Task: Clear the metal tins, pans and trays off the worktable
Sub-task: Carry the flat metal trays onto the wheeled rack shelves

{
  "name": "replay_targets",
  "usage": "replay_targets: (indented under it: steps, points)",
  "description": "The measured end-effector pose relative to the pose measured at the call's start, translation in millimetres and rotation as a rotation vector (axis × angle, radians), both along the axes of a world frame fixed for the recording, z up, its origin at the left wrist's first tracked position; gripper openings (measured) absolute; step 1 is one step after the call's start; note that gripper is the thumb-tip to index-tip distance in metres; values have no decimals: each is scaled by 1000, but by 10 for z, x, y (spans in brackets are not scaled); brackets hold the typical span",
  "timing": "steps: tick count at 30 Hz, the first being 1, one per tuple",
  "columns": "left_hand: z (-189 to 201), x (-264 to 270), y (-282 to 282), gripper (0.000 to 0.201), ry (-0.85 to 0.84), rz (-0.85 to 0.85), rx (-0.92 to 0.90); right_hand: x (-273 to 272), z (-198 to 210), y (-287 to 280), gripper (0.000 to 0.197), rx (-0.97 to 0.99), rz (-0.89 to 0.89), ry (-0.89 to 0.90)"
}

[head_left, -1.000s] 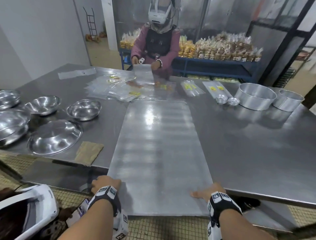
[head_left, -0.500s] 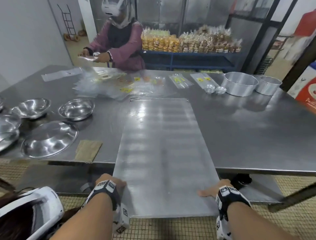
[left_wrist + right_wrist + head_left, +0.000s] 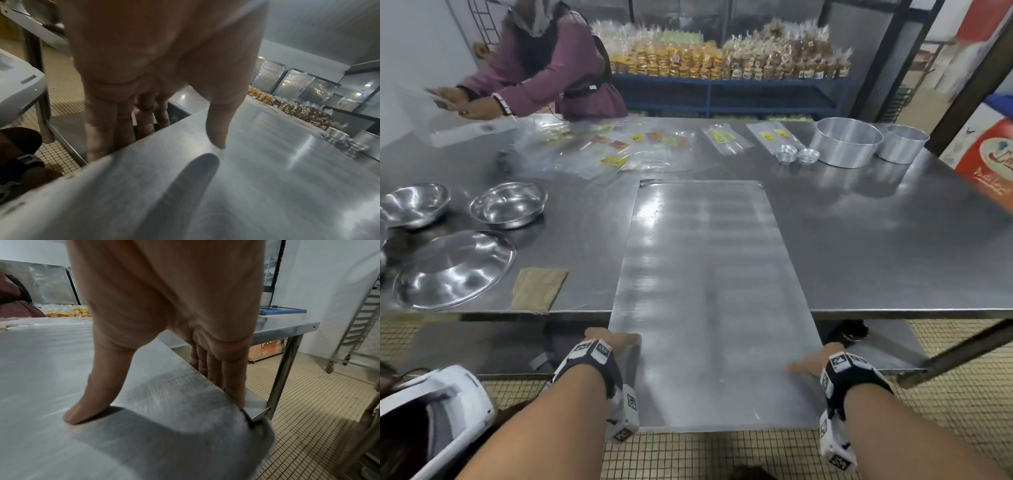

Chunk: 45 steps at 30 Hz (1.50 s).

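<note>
At desk (image 3: 893,246) edge, flat metal tray (image 3: 709,291) clamped both sides, left hand (image 3: 616,342) and right hand (image 3: 808,366) grips thumb-over, fingers-under, for balance.

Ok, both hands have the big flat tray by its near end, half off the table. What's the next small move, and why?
Probably keep drawing the tray straight back, level. The left hand and right hand each grip a side edge, thumb on top and fingers beneath, but its far end rests on the worktable, so it cannot be carried off yet.
</note>
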<state>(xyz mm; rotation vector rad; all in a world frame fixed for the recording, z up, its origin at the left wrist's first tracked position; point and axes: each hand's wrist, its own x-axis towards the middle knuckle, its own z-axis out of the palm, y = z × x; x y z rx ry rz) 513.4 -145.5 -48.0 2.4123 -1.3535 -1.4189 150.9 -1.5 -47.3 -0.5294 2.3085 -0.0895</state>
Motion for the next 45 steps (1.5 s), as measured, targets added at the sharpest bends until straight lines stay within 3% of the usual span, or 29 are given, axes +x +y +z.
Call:
replay_targets:
  steps: [1,2,4,9,12,13,17,19,27,31,39,45]
  points:
    - [-2,-43,-14,86,1,8,-7,8,17,-34,76,-41,-6,6]
    - [-38,-83,-60,78,-7,14,-21,2,19,-67,56,-80,-8,3]
    - [-29,-165,-110,52,-20,15,-49,-21,17,-165,43,-160,-35,21]
    - [-30,-320,-266,48,-24,57,-119,-61,-77,-520,62,-222,-91,24]
    - [-199,-330,-387,71,-33,103,-137,-218,-342,-678,100,-233,-133,43]
    - [-252,-311,-408,75,-32,143,-149,-241,-382,-697,104,-236,-143,49]
    - [-260,-307,-362,65,3,268,-179,-124,-199,-647,75,-273,-222,18]
    - [-289,-289,-329,60,12,253,-172,-105,-184,-555,75,-267,-273,-13]
    - [-344,-288,-88,58,26,173,-155,52,-48,117,81,-332,-450,-69]
    - [-327,-410,80,51,86,133,-96,68,43,562,68,-318,-538,-111]
    - [-222,-988,491,62,129,3,-84,-66,13,1512,53,-386,-787,-94]
    - [-124,-1529,1040,55,139,-194,-190,-10,-9,2420,43,-521,-1144,0]
